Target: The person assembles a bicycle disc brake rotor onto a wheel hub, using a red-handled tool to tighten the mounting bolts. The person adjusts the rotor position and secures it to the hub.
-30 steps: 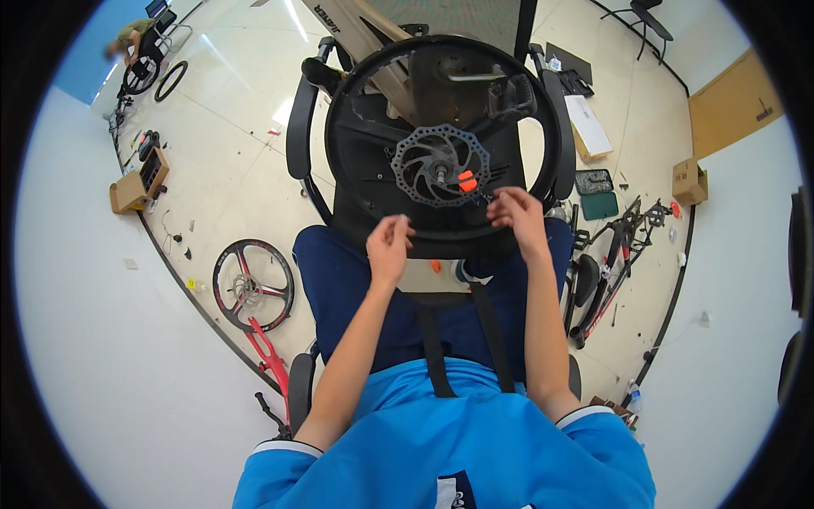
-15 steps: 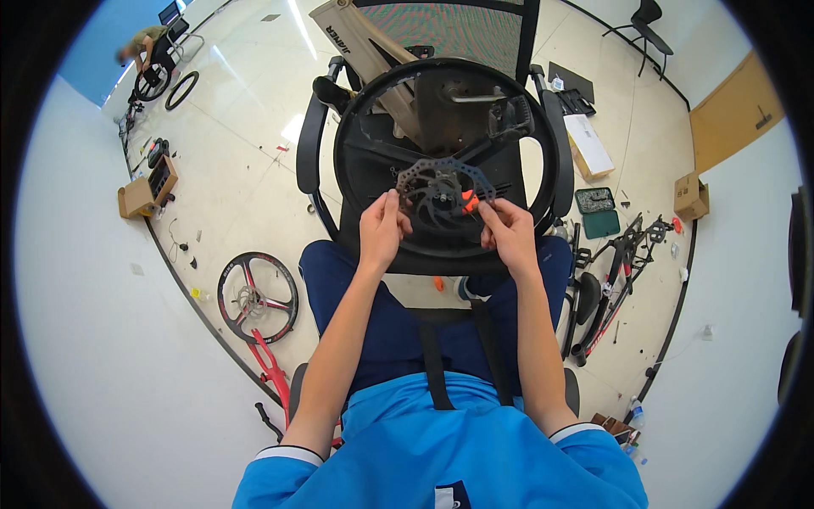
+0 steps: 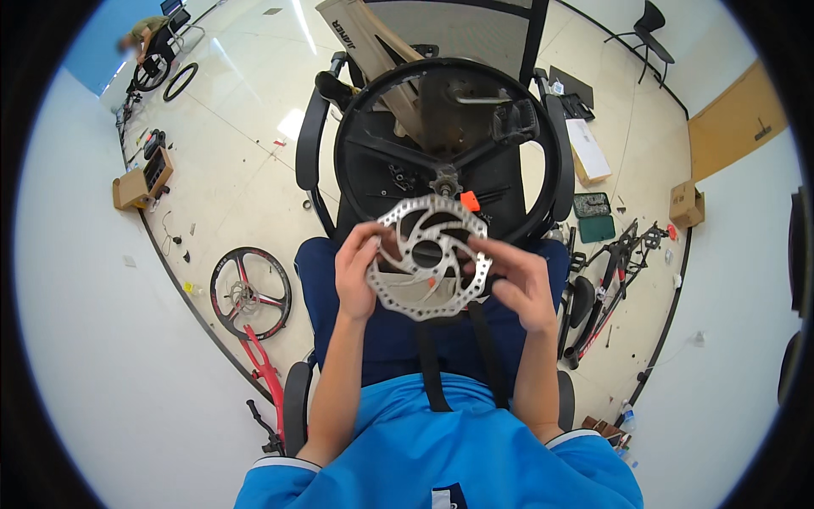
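A silver brake disc (image 3: 387, 293), perforated along its scalloped rim, is held up over my lap with its face toward me. My left hand (image 3: 356, 267) grips its left edge between thumb and fingers. At the opposite edge, my right hand (image 3: 521, 280) has its fingers apart, the tips overlapping the rim; motion blur hides whether they touch. Beyond the disc a black spoked wheel (image 3: 383, 148) lies on the seat of an office chair (image 3: 307, 144). Its hub (image 3: 445, 180) shows just above the disc. Close to the hub sits a small orange piece (image 3: 470, 201).
A cream bicycle frame (image 3: 365, 42) with a pedal (image 3: 515, 123) rests on the chair behind the wheel. On the floor lie another wheel (image 3: 219, 299), a red frame (image 3: 264, 366), a dark frame (image 3: 615, 284) and a green tool case (image 3: 596, 229). A person (image 3: 148, 32) bends at far left.
The brake disc has come off the wheel's hub area toward me and tilted up to face me. Both hands moved back with it, and the right fingers have spread.
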Available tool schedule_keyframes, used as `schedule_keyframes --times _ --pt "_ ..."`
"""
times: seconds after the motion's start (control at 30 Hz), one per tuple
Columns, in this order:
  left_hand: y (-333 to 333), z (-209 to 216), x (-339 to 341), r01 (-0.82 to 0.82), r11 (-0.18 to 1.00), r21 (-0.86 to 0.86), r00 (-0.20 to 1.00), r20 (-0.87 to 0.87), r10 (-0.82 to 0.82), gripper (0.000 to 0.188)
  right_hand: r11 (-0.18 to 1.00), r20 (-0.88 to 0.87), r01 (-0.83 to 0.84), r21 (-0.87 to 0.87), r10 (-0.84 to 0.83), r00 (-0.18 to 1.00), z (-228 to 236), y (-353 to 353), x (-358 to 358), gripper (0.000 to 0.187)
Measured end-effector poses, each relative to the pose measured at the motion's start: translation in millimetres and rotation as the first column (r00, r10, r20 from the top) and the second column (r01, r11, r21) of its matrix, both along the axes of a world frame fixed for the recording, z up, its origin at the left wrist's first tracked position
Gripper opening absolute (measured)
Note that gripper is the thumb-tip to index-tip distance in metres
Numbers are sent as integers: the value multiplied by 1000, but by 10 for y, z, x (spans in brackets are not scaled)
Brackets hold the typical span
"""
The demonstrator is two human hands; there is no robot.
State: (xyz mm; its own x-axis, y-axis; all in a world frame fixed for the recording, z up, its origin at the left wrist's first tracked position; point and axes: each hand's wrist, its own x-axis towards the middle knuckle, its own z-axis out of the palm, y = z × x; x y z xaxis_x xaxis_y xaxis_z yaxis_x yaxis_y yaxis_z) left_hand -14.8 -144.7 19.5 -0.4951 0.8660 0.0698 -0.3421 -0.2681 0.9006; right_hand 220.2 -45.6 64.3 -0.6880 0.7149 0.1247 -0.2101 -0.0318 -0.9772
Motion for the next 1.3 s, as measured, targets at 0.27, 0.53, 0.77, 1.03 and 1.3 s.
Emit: schedule_keyframes --times 0.27,0.53,0.77,1.03,1.3 --pt "1049 -251 -269 111 994 -10 961 -255 -110 21 875 93 385 294 -427 900 -342 697 -610 25" --pt "1075 -275 -208 82 996 26 972 -224 -75 17 902 63 377 208 -397 916 -494 834 -565 39" --pt "1069 -522 -223 127 992 -9 947 -296 -124 18 909 200 345 235 -392 898 -679 870 -495 30" --pt "1174 -525 -237 100 993 -61 907 -405 -116 19 888 215 409 208 -450 867 -922 928 -484 21" --pt "1239 -369 -266 35 995 -92 845 -529 -79 19 901 249 412 132 -433 867 -854 877 -560 18"
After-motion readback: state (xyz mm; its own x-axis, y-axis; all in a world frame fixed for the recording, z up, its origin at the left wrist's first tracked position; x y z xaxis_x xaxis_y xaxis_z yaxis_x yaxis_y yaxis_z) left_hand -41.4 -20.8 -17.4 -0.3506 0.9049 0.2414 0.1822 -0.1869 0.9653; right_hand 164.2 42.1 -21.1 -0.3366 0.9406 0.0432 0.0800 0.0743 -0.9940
